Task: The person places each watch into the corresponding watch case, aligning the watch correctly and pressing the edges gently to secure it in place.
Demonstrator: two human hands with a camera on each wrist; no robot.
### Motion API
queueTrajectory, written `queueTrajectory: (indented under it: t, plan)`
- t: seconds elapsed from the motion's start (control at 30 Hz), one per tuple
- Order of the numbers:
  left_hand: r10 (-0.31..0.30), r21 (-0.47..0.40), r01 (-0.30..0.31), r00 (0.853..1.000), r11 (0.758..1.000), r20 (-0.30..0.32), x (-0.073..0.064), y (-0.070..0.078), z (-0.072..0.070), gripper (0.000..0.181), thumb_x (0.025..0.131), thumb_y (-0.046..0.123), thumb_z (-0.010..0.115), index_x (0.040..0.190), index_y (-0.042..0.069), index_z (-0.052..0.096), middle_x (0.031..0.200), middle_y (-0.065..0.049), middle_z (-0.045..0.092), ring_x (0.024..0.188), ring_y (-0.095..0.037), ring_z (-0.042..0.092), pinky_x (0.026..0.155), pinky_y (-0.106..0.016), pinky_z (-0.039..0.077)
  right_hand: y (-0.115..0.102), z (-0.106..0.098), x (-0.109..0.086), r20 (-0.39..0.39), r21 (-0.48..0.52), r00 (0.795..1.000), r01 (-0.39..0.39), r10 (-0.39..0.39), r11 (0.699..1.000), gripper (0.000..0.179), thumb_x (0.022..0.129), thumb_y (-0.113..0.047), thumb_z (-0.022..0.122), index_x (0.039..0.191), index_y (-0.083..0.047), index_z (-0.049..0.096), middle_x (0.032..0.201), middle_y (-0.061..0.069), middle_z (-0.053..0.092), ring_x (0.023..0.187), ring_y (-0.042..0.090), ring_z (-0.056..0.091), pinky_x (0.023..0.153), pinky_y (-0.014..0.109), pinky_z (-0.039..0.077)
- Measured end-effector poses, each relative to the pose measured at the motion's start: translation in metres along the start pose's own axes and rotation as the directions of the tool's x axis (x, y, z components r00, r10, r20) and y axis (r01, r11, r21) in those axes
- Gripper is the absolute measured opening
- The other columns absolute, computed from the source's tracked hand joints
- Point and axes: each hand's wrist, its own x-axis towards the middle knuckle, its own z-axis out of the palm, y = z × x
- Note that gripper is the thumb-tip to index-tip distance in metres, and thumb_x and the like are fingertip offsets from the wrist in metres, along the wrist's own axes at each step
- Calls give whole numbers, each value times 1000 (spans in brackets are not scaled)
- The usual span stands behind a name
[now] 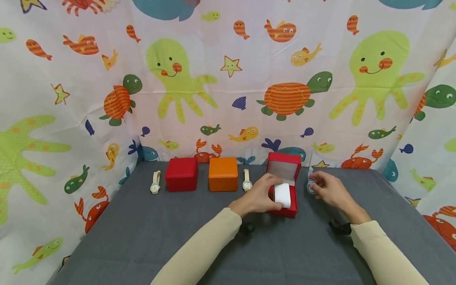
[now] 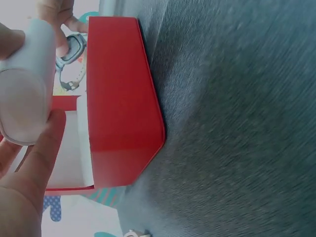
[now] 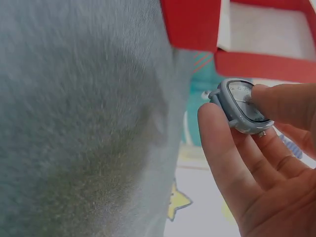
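A white watch cushion [image 2: 30, 81] is gripped between the thumb and fingers of my left hand [image 1: 259, 194]. It is over the open red watch box [image 1: 286, 211], whose raised lid shows a pale lining. To the right of that box, my right hand [image 1: 331, 190] pinches a grey wristwatch [image 3: 242, 103] by its case, thumb on the dial. In the head view the watch's strap [image 1: 310, 171] points toward the back, and the fingers cover part of the case.
Left of the open box stand a closed orange box [image 1: 223, 174] and a closed red box [image 1: 181, 174]. One cream-strapped watch [image 1: 247, 180] lies beside the orange box, another watch [image 1: 155, 182] at the far left. A printed curtain [image 1: 228, 91] hangs behind the grey table [image 1: 171, 237].
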Motion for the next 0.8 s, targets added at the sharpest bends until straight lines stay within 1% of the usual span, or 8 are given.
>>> queueTrajectory:
  t: [0.13, 0.2, 0.33, 0.4, 0.5, 0.63, 0.73, 0.8]
  plan:
    - [-40, -70, 37, 999, 997, -33, -8, 1, 1, 64, 76, 29, 78, 135, 21, 52, 127, 6, 47, 113, -13, 46, 85, -24, 49, -8, 2, -14, -20, -35, 998, 51, -52, 998, 31, 91, -7, 64, 120, 0, 56, 95, 12, 59, 72, 21, 61, 58, 25, 55]
    - [-54, -122, 49, 998, 991, -43, -12, 2, 2, 64, 76, 29, 78, 135, 25, 52, 128, 7, 47, 114, -16, 47, 85, -26, 50, -12, 4, -22, -19, -55, 997, 80, -81, 995, 30, 91, -6, 63, 119, 0, 57, 94, 11, 59, 72, 19, 61, 57, 24, 54]
    - [-77, -264, 58, 995, 963, -62, -22, 5, 4, 62, 76, 27, 78, 132, 26, 54, 125, 7, 48, 111, -20, 51, 86, -32, 52, -26, 9, -33, -21, -110, 993, 110, -113, 988, 28, 89, -5, 64, 116, 0, 60, 93, 8, 59, 73, 18, 58, 58, 26, 52]
    - [-81, -323, 54, 994, 945, -71, -26, 6, 5, 61, 75, 25, 79, 131, 25, 55, 122, 8, 49, 108, -16, 53, 86, -33, 53, -34, 9, -37, -23, -134, 993, 111, -115, 985, 28, 88, -5, 65, 115, 0, 60, 93, 7, 59, 75, 18, 56, 59, 27, 51]
    - [-87, -383, 49, 993, 922, -81, -30, 8, 7, 64, 74, 21, 80, 132, 20, 54, 119, 8, 49, 104, -11, 53, 88, -32, 52, -48, 10, -43, -22, -154, 994, 106, -111, 982, 28, 87, -6, 66, 114, -1, 61, 93, 6, 59, 77, 18, 54, 61, 29, 50]
    - [-97, -442, 49, 992, 895, -86, -35, 9, 8, 67, 75, 17, 80, 134, 13, 51, 119, 7, 49, 103, -8, 51, 89, -29, 51, -64, 10, -50, -5, -135, 995, 96, -97, 986, 27, 87, -8, 66, 113, -2, 62, 92, 5, 59, 75, 18, 54, 60, 28, 50]
    - [-109, -461, 56, 990, 886, -90, -39, 7, 9, 67, 75, 16, 80, 135, 12, 51, 119, 7, 49, 104, -9, 50, 90, -28, 50, -73, 11, -53, 10, -76, 995, 96, -95, 993, 26, 88, -9, 65, 114, -4, 62, 94, 5, 61, 74, 17, 55, 58, 28, 51]
    - [-110, -470, 57, 990, 881, -86, -41, 5, 10, 66, 75, 15, 79, 135, 11, 50, 119, 6, 49, 104, -11, 51, 90, -30, 51, -77, 13, -54, 19, -19, 995, 99, -98, 995, 25, 90, -10, 64, 114, -5, 62, 97, 6, 63, 75, 17, 57, 58, 28, 52]
